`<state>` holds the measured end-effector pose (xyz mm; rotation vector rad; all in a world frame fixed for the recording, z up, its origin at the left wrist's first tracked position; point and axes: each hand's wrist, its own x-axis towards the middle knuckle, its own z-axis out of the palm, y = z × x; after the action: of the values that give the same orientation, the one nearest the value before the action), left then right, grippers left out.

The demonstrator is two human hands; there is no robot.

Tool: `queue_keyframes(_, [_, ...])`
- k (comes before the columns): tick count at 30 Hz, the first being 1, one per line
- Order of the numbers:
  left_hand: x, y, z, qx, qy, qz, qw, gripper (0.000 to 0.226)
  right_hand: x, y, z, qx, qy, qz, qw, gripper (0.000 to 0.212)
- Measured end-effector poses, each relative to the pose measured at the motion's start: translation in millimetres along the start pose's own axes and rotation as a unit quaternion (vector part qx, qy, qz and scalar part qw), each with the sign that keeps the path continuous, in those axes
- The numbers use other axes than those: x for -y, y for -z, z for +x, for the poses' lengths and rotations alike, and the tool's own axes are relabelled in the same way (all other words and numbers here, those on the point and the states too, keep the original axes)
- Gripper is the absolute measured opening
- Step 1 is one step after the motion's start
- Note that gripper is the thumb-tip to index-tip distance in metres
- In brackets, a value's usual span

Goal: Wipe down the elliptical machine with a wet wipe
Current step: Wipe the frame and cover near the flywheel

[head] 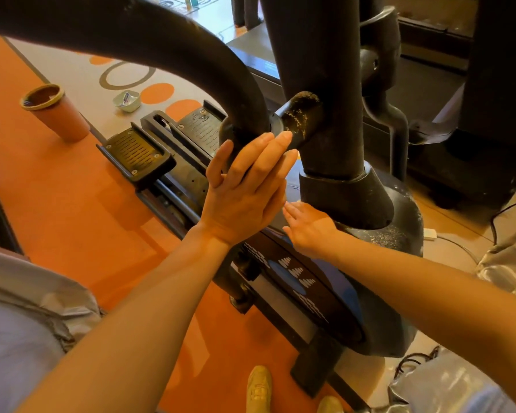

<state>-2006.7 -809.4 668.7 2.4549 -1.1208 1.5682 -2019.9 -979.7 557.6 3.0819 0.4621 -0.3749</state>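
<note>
Fingers of my left hand (245, 186) are straight and together, flat against the underside of the dusty pivot stub (298, 117) where the curved handlebar arm (167, 46) joins the upright; they hold nothing. Whether my right hand (309, 226) has the wet wipe under it I cannot tell: its fingers lie flat on the drive housing, tips hidden behind my left hand, and only a pale scrap shows near them.

Largest first: the elliptical machine (379, 293) fills the middle of the view, a heavy, rigid frame that I judge won't shift under pressure, so I can lean on it. Its black mast column (325, 84) and collar are speckled with dust. The pedals (134, 149) sit further left. A wipe is limp, thin and slick, best pressed under a flat palm.
</note>
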Motion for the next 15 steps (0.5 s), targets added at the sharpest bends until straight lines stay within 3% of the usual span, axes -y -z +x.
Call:
queue_keyframes(5, [-1.4,1.4,0.3,-0.003,0.004,0.010,1.000,0.040,7.1,-6.6,37.9,0.074,-0.024,0.032,0.996,0.058])
queue_keyframes(11, [-3.7,-1.7,1.1,-0.005,0.020,0.000,1.000,0.038,10.4,0.9,-3.3,0.086,0.165,-0.003,0.983,0.045])
queue_keyframes(15, [-3.2,-1.3,0.1,-0.003,0.010,0.001,1.000,0.039,-3.0,11.8,6.9,0.062,0.114,-0.057,0.990,0.045])
